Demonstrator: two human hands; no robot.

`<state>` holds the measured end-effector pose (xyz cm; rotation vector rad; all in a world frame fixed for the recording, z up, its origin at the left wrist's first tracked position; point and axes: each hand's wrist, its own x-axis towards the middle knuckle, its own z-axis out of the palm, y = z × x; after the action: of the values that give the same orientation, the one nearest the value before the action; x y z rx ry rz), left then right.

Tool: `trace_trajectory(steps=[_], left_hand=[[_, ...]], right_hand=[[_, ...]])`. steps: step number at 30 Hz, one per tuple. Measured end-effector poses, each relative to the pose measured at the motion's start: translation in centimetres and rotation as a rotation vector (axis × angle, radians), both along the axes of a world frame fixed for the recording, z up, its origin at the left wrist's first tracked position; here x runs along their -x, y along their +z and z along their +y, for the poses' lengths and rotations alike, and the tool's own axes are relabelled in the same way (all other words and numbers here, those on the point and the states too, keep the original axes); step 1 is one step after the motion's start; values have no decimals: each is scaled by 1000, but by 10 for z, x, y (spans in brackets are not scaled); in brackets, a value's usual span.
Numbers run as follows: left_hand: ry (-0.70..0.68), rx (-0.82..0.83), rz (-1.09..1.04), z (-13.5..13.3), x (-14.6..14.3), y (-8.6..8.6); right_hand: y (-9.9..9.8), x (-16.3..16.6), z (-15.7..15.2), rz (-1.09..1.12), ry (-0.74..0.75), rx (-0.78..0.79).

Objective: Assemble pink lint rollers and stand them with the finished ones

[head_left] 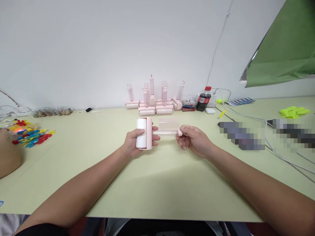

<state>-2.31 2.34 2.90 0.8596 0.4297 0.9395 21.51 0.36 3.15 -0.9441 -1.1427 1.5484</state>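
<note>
Above the middle of the table, a pink lint roller (pixel 149 133) with a white sticky roll lies sideways between my hands. My left hand (pixel 134 141) is wrapped round its head, thumb on the white roll and fingers behind. At the other end, my right hand (pixel 194 139) pinches the pink tip of the clear handle (pixel 166 132). Just behind the handle is a see-through pinkish cover (pixel 169 123), apparently lying on the table.
Several pink lint rollers (pixel 164 109) stand by the wall. Right of them are a cola bottle (pixel 204 99), cables and a white case (pixel 210 111). Colourful plastic pieces (pixel 34 136) lie left, near another person's arm (pixel 8 154). Yellow-green strips (pixel 294 112) lie far right.
</note>
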Motion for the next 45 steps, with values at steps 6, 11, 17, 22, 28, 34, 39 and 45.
trace_trajectory(steps=[6, 11, 17, 22, 28, 34, 39, 45], left_hand=[[-46, 15, 2, -3, -2, -4], [-72, 27, -1, -3, -1, -2], [-102, 52, 41, -13, -11, -8], [-173, -17, 117, -22, -22, -7], [196, -28, 114, 1, -6, 2], [227, -91, 213, 8, -4, -10], [229, -138, 303, 4, -7, -10], [159, -77, 379, 2, -4, -3]], right_hand=[[1, -2, -6, 67, 289, 142], [1, -4, -9, 93, 388, 140], [5, 8, -22, 53, 405, 81], [7, 27, -32, 55, 245, 35], [5, 7, -11, 106, 7, 50], [-1, -1, -8, 6, 68, 55], [-7, -2, -6, -52, 107, 64], [-12, -4, -7, 23, 314, 57]])
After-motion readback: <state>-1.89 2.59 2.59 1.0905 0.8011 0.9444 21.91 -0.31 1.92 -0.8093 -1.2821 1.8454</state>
